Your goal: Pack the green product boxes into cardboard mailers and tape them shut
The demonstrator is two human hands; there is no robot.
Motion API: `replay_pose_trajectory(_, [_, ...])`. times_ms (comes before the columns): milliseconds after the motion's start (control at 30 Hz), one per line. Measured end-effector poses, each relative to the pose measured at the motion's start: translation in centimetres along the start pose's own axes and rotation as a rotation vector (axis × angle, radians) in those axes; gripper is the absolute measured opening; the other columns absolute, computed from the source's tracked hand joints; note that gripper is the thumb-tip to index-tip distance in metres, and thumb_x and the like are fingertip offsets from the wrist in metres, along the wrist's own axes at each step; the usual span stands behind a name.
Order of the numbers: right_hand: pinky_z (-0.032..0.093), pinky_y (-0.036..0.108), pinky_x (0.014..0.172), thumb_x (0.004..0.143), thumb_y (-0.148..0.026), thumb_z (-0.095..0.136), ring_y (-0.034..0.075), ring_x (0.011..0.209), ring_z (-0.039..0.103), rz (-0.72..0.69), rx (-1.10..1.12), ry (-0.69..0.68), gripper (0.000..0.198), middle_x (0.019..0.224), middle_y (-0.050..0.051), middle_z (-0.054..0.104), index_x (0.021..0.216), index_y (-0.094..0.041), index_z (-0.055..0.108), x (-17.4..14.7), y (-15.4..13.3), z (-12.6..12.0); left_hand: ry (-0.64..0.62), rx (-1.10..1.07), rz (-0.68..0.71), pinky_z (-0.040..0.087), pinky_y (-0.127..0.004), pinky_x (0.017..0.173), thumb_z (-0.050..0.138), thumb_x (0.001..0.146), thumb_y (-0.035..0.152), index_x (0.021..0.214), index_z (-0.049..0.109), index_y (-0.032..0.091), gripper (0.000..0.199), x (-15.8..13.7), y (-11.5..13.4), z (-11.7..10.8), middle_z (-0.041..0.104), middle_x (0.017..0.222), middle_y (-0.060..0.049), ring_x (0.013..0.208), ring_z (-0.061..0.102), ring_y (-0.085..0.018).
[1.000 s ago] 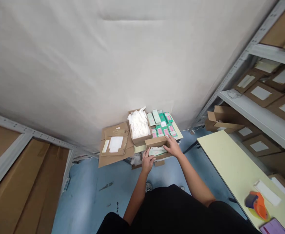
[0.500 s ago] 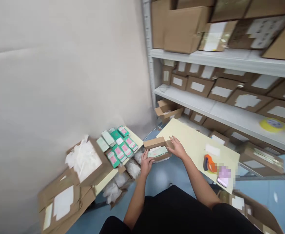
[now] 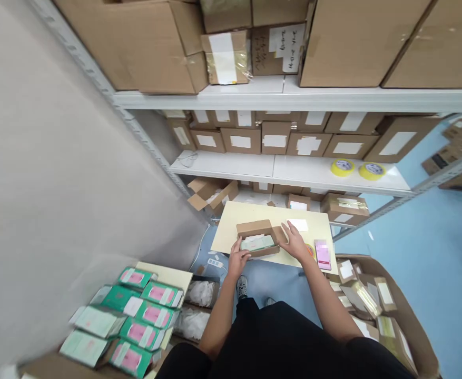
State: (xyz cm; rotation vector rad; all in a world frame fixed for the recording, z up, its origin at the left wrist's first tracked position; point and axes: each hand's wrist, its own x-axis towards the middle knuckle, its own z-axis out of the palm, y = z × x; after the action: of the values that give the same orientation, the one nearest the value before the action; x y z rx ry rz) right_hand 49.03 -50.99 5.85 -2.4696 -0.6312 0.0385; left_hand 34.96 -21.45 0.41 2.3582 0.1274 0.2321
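Both my hands hold a small open cardboard box (image 3: 254,228) at the front edge of the pale yellow table (image 3: 235,212). Inside it lies a light green packet (image 3: 259,243) with some white paper behind. My left hand (image 3: 237,259) grips the box's left end, thumb along the front. At the right end, my right hand (image 3: 294,243) holds the box by its open flap, fingers spread over it. Whether the box rests on the table or hangs just above it, I cannot tell. A phone (image 3: 323,255) with a pink screen lies to the right of my right hand.
Shelving (image 3: 231,164) with labelled cartons rises behind the table, with yellow tape rolls (image 3: 342,167) on it. Green-and-pink packs (image 3: 155,316) cover a second table at lower left. A large carton (image 3: 408,326) of parcels stands at lower right. A power strip (image 3: 215,262) lies on the floor.
My view has turned right, from the packs toward the shelving. The box, still in both hands, has come from the gap between the tables to the pale yellow table's front edge.
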Motion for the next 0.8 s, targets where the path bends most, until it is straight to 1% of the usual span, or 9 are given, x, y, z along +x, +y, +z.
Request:
replay_pose_trajectory(233, [0.037, 0.052, 0.124, 0.091, -0.039, 0.066, 0.032, 0.157, 0.034, 0.169, -0.062, 0.032, 0.075, 0.172, 0.012, 0.030, 0.161, -0.028, 0.040, 4.3, 0.0, 0.2, -0.171, -0.110, 0.071, 0.039, -0.051, 0.124, 0.069, 0.088, 0.019, 0.090, 0.081, 0.019, 0.012, 10.2, -3.8, 3.0, 0.034, 0.171, -0.009, 0.154, 0.038, -0.034])
replay_pose_trajectory(367, [0.042, 0.047, 0.122, 0.093, -0.039, 0.064, 0.029, 0.155, 0.039, 0.310, -0.035, 0.039, 0.072, 0.171, 0.012, 0.034, 0.161, -0.027, 0.042, 4.2, -0.6, 1.1, -0.203, -0.096, 0.000, 0.035, -0.056, 0.126, 0.074, 0.082, 0.017, 0.086, 0.079, 0.017, 0.007, 13.0, -5.9, 3.5, 0.036, 0.170, -0.009, 0.153, 0.036, -0.041])
replay_pose_trajectory(433, [0.044, 0.044, 0.120, 0.093, -0.040, 0.064, 0.028, 0.154, 0.041, 0.360, -0.020, 0.025, 0.072, 0.171, 0.011, 0.033, 0.160, -0.027, 0.043, 3.1, -1.0, 2.0, -0.231, -0.123, -0.023, 0.034, -0.055, 0.126, 0.081, 0.077, 0.022, 0.099, 0.079, 0.017, 0.023, 13.3, -6.9, 3.4, 0.034, 0.171, -0.009, 0.153, 0.036, -0.044])
replay_pose_trajectory(500, [0.046, 0.044, 0.118, 0.092, -0.041, 0.064, 0.028, 0.152, 0.044, 0.413, -0.008, 0.010, 0.072, 0.171, 0.010, 0.034, 0.160, -0.028, 0.043, 2.0, -1.5, 3.0, -0.214, -0.182, -0.077, 0.033, -0.054, 0.126, 0.089, 0.069, 0.028, 0.123, 0.073, 0.018, 0.057, 13.2, -7.9, 3.1, 0.031, 0.172, -0.011, 0.154, 0.033, -0.044])
replay_pose_trajectory(567, [0.047, 0.046, 0.117, 0.091, -0.041, 0.065, 0.029, 0.151, 0.045, 0.464, 0.002, 0.005, 0.072, 0.170, 0.010, 0.035, 0.159, -0.029, 0.044, 1.2, -1.8, 4.0, -0.153, -0.269, -0.265, 0.038, -0.052, 0.123, 0.092, 0.068, 0.035, 0.144, 0.059, 0.019, 0.084, 13.2, -8.6, 2.8, 0.037, 0.168, -0.016, 0.152, 0.039, -0.040])
replay_pose_trajectory(600, [0.046, 0.047, 0.117, 0.091, -0.042, 0.066, 0.030, 0.152, 0.044, 0.484, 0.006, 0.008, 0.072, 0.169, 0.010, 0.037, 0.158, -0.029, 0.044, 0.9, -1.9, 4.5, -0.133, -0.328, -0.399, 0.044, -0.050, 0.119, 0.090, 0.071, 0.038, 0.148, 0.054, 0.018, 0.087, 13.2, -8.9, 2.6, 0.045, 0.163, -0.018, 0.148, 0.047, -0.038])
replay_pose_trajectory(667, [0.045, 0.048, 0.119, 0.091, -0.044, 0.066, 0.031, 0.153, 0.042, 0.510, 0.015, 0.031, 0.071, 0.167, 0.011, 0.040, 0.157, -0.028, 0.047, 0.6, -1.9, 5.4, -0.144, -0.469, -0.609, 0.054, -0.046, 0.107, 0.080, 0.083, 0.042, 0.146, 0.055, 0.015, 0.073, 13.4, -9.2, 2.4, 0.063, 0.145, -0.020, 0.131, 0.064, -0.033])
replay_pose_trajectory(700, [0.044, 0.048, 0.119, 0.091, -0.046, 0.065, 0.031, 0.153, 0.042, 0.520, 0.022, 0.049, 0.070, 0.166, 0.011, 0.042, 0.156, -0.027, 0.048, 0.5, -1.8, 5.8, -0.164, -0.536, -0.648, 0.056, -0.044, 0.102, 0.075, 0.088, 0.043, 0.141, 0.058, 0.014, 0.063, 13.6, -9.2, 2.4, 0.069, 0.136, -0.019, 0.124, 0.068, -0.032])
replay_pose_trajectory(800, [0.041, 0.051, 0.121, 0.090, -0.050, 0.064, 0.032, 0.152, 0.043, 0.542, 0.061, 0.128, 0.069, 0.163, 0.013, 0.047, 0.154, -0.024, 0.051, 0.2, -1.2, 6.8, -0.176, -0.591, -0.502, 0.056, -0.040, 0.103, 0.067, 0.093, 0.042, 0.135, 0.064, 0.016, 0.049, 14.0, -8.8, 2.4, 0.071, 0.134, -0.016, 0.127, 0.067, -0.029])
